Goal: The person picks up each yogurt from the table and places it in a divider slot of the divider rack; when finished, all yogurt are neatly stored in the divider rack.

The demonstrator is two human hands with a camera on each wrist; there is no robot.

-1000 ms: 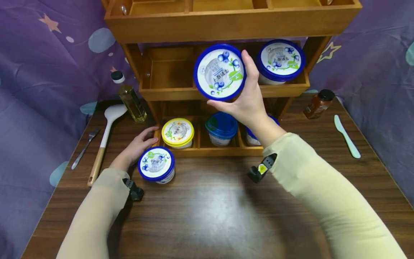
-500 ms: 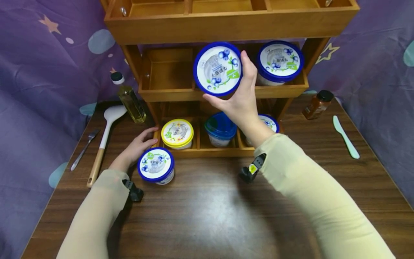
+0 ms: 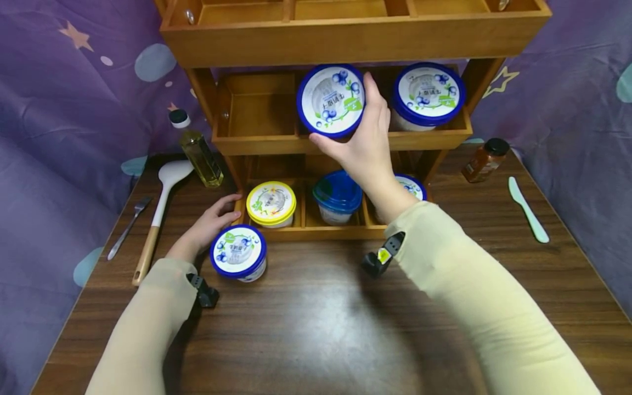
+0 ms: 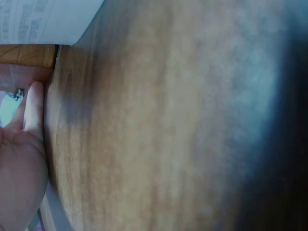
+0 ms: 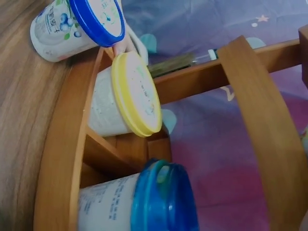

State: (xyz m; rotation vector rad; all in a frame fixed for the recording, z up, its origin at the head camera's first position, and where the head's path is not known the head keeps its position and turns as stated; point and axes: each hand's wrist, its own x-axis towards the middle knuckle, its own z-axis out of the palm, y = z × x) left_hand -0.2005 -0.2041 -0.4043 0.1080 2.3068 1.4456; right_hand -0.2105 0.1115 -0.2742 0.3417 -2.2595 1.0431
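Right fingers point(image 3: 373, 94) gripping one blue-lidded tub point(image 3: 331, 101), five other tubs point(image 3: 238, 249)

The head view looks down-forward over left hand point(image 3: 209, 222) and right hand point(image 3: 367, 144). Left wrist faces the table point(image 4: 154, 130) closely beside its hand; right wrist, behind its hand, shares the yellow-lidded tub point(image 5: 136, 95) with head.

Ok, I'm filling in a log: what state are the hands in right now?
Left hand: open, touching the wooden rack at its lower left.
Right hand: closed, holding a blueberry-lidded tub.
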